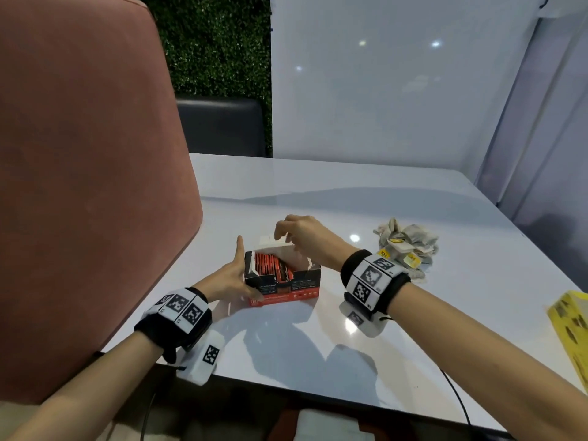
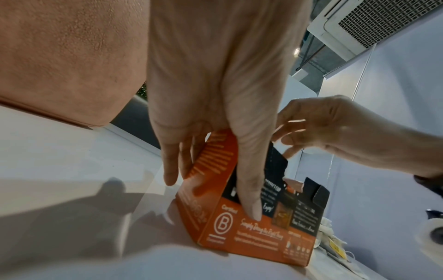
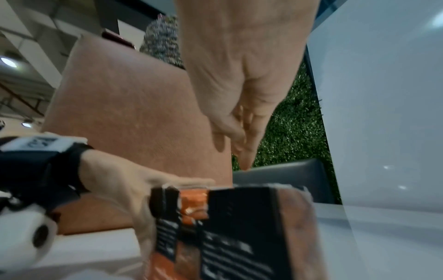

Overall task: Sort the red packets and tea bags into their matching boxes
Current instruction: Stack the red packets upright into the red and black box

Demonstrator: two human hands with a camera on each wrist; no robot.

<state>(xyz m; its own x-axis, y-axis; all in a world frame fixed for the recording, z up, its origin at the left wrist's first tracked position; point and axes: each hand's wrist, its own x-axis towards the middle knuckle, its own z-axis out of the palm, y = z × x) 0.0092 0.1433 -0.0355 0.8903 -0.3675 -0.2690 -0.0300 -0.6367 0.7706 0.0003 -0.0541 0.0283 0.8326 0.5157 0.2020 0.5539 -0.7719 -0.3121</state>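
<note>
A red and black box (image 1: pixel 286 289) stands open on the white table (image 1: pixel 397 198), with red packets (image 1: pixel 270 265) upright inside it. My left hand (image 1: pixel 234 276) braces the box's left end: straight fingers lie along the end face and the thumb (image 2: pixel 250 189) lies flat on the front of the box (image 2: pixel 251 233). My right hand (image 1: pixel 294 233) hovers just over the open top with loosely bent fingers and nothing in them. In the right wrist view the right hand's fingers (image 3: pixel 239 144) hang above the box (image 3: pixel 239 236). A pile of tea bags (image 1: pixel 409 246) lies to the right.
A yellow box (image 1: pixel 569 323) lies at the table's right edge. A pink chair back (image 1: pixel 79 186) stands close on the left. A dark seat (image 1: pixel 222 125) and a white wall panel are beyond the table's far edge.
</note>
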